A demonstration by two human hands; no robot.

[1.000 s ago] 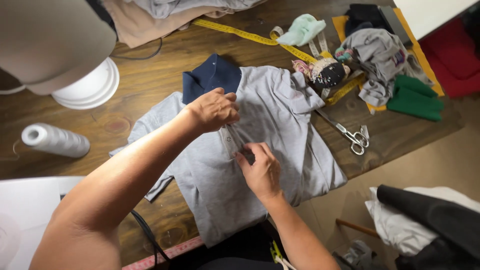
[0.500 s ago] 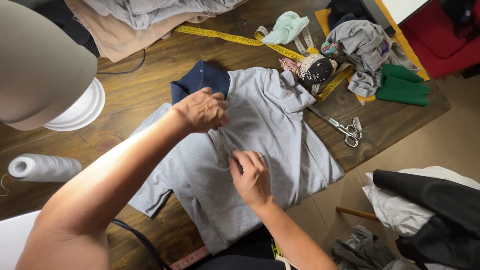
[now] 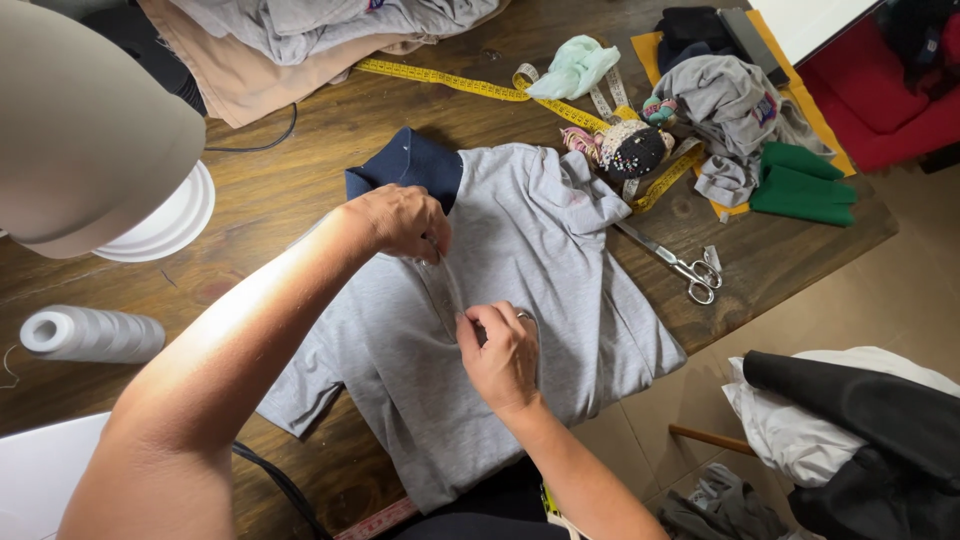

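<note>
A grey polo shirt with a navy collar lies flat on the brown wooden table. My left hand pinches the upper end of the shirt's front placket just below the collar. My right hand, with a ring on one finger, pinches the lower end of the same placket strip, which is stretched between the two hands.
Steel scissors lie right of the shirt near the table edge. A yellow tape measure, a dark pincushion, green fabric and heaped clothes sit at the back. A white thread cone and a lamp shade are on the left.
Both hands keep hold of the placket and have shifted only slightly; the view has tilted a little, bringing the lamp shade further into the frame.
</note>
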